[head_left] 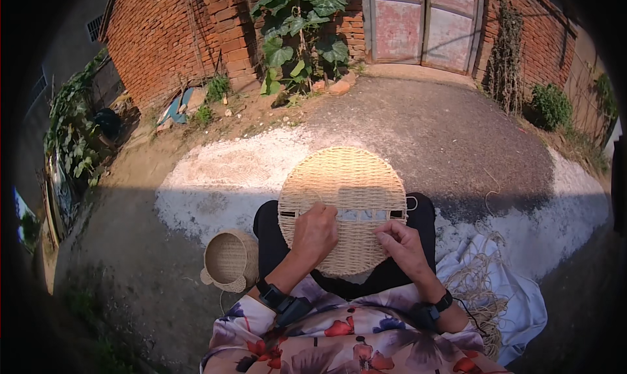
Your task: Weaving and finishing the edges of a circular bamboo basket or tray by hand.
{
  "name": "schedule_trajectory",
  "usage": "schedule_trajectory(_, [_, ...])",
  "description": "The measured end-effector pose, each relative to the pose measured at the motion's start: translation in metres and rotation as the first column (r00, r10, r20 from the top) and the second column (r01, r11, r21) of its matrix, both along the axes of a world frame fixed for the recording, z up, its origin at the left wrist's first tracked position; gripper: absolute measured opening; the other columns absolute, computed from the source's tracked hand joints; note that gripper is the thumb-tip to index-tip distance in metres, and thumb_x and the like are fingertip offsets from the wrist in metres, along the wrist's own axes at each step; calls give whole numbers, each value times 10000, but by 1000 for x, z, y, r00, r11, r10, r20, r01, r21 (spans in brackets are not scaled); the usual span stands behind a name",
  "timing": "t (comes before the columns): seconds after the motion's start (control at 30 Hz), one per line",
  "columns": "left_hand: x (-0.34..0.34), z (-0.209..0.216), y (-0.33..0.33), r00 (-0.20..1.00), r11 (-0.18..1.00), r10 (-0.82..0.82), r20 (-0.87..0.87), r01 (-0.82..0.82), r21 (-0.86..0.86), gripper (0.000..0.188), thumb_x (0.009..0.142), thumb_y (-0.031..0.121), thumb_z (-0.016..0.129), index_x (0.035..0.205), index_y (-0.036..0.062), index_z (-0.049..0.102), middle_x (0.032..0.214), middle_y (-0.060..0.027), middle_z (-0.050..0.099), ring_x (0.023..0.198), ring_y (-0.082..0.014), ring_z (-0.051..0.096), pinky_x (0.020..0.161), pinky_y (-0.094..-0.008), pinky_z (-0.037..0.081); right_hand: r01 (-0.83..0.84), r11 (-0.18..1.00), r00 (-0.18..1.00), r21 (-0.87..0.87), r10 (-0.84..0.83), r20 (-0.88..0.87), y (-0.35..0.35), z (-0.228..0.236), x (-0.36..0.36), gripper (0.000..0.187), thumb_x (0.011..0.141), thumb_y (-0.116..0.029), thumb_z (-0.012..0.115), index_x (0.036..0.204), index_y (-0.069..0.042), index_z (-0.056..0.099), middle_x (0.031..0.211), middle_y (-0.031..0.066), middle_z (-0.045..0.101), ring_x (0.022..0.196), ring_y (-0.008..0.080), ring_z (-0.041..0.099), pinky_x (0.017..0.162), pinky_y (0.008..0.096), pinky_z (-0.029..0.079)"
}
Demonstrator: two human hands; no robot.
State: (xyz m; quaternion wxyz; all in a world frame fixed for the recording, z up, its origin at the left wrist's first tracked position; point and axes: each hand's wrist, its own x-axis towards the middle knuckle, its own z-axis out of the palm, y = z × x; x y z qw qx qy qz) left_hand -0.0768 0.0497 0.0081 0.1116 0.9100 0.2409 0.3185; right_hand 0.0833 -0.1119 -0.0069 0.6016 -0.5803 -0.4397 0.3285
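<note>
"So, anything readable?"

"Any lettering on the wristbands (445,300) is too small to tell."

"Where's the disc (353,194)?"

"On the lap (423,227), woven face up. It looks round, about as long as wide; its slot (356,215) runs from nine to three o'clock."

"And the hands?"

"The left hand (315,232) curls into a fist over the slot, at about eight o'clock on the disc; what its fingers pinch is hidden. The right hand (401,245) is at four o'clock, thumb and forefinger close together near the slot. I cannot tell whether they pinch anything."

"Around it?"

"Basket (249,251) at eight o'clock, cord (480,279) heaped against white cloth (522,302) at four."
</note>
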Motion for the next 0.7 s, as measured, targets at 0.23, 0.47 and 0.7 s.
schedule_trajectory(0.23, [14,-9,-3,996,990,-53,72,62,-130,190,841,-8,597,1017,43,649,836,-184,684,781,-376,677,700,-464,538,81,973,709,216,-208,674,41,6,-4,104,889,-76,617,972,-43,669,825,129,655,740,305,669,649,396,513])
schedule_trajectory(0.47, [18,-5,4,997,947,-42,-64,19,-322,347,866,-24,550,1176,130,582,916,-193,713,878,-368,699,749,-440,553,59,994,431,94,-110,895,66,10,-4,122,854,-83,593,953,-58,660,806,117,625,737,327,660,637,441,516])
schedule_trajectory(0.7, [12,-10,10,994,857,-75,81,105,-504,442,850,-57,493,1233,155,560,957,-158,723,906,-311,716,789,-409,552,94,991,337,-92,55,940,78,7,-4,120,816,-105,580,909,-60,640,805,139,659,768,339,670,649,464,511])
